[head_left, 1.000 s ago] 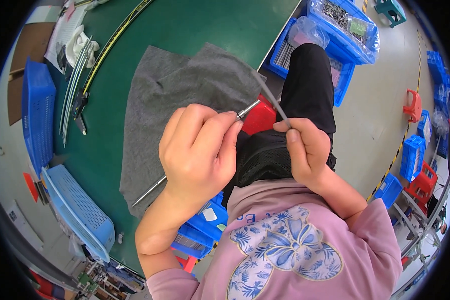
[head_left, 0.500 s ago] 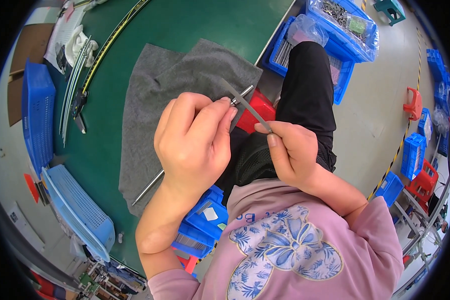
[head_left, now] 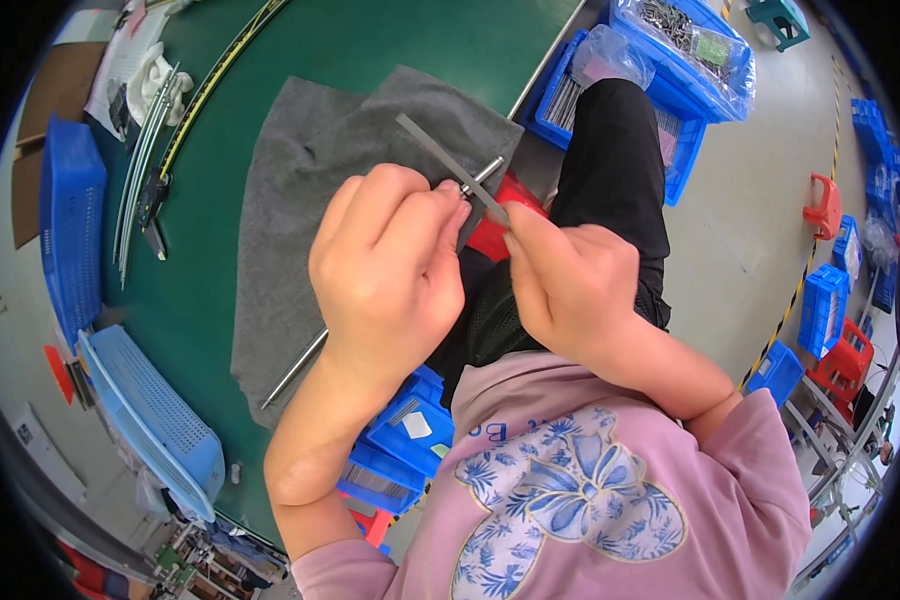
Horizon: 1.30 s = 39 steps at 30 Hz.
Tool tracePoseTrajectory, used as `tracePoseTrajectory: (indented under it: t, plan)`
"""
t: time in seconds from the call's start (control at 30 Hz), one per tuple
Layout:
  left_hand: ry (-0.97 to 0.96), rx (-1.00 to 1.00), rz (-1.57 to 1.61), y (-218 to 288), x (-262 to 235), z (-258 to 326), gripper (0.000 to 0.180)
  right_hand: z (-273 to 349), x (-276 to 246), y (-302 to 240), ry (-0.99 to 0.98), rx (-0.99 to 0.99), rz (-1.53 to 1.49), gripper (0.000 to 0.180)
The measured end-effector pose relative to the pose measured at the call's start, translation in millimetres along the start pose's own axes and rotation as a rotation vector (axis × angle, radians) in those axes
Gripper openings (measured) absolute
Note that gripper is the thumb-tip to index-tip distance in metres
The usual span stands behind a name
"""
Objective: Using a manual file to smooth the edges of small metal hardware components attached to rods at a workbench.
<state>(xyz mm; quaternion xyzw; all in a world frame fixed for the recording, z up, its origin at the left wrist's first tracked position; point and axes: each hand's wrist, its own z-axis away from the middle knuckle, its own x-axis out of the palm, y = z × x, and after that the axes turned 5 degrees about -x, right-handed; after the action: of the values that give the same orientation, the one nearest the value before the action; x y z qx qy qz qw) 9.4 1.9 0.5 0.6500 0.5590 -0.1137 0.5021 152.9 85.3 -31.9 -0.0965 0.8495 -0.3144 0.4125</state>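
My left hand (head_left: 385, 265) is closed around a thin shiny metal rod (head_left: 295, 370). One end of the rod pokes out past the thumb and fingertips, and the other end slants down to the lower left over a grey cloth (head_left: 295, 200). My right hand (head_left: 580, 285) grips a flat grey file (head_left: 432, 150) by its near end. The file lies across the rod close to the left fingertips, its far tip pointing up and left over the cloth. The middle of the rod is hidden behind my left hand and forearm.
The cloth is spread on a green table (head_left: 370, 40). Several thin rods (head_left: 140, 180) and a caliper (head_left: 152, 205) lie at the left, near blue baskets (head_left: 155, 410). Blue bins (head_left: 685, 180) with metal parts stand beyond my leg, and a red stool (head_left: 823, 207) is at the right.
My right hand has moved left and slightly up, sliding the file farther across the rod toward the upper left. My left hand and the rod have stayed nearly in place.
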Motion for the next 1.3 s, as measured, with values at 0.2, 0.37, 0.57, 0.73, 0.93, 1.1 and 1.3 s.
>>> tracePoseTrajectory:
  t: [0.2,0.37,0.57,0.73,0.93,1.1,1.3]
  plan:
    - [-0.012,0.01,0.029,0,1,0,0.018,-5,-19,-10,-0.124,0.015,0.132,0.024]
    - [0.007,-0.047,0.058,1,2,1,0.017,0,-13,-5,-0.122,0.013,0.169,0.024]
    - [-0.031,-0.009,0.013,0,-2,-2,0.017,-10,-11,-4,-0.096,-0.022,0.172,0.027]
    - [-0.025,-0.037,0.028,0,1,-2,0.017,7,-15,1,-0.125,-0.003,0.194,0.028]
    - [-0.015,-0.043,0.038,1,1,0,0.017,-6,-14,-4,-0.129,-0.014,0.197,0.029]
    - [-0.031,-0.03,0.043,2,1,-3,0.017,-6,-19,-5,-0.163,0.007,0.205,0.031]
    - [-0.022,-0.084,0.063,2,1,-1,0.017,7,-24,-3,-0.215,0.026,0.194,0.035]
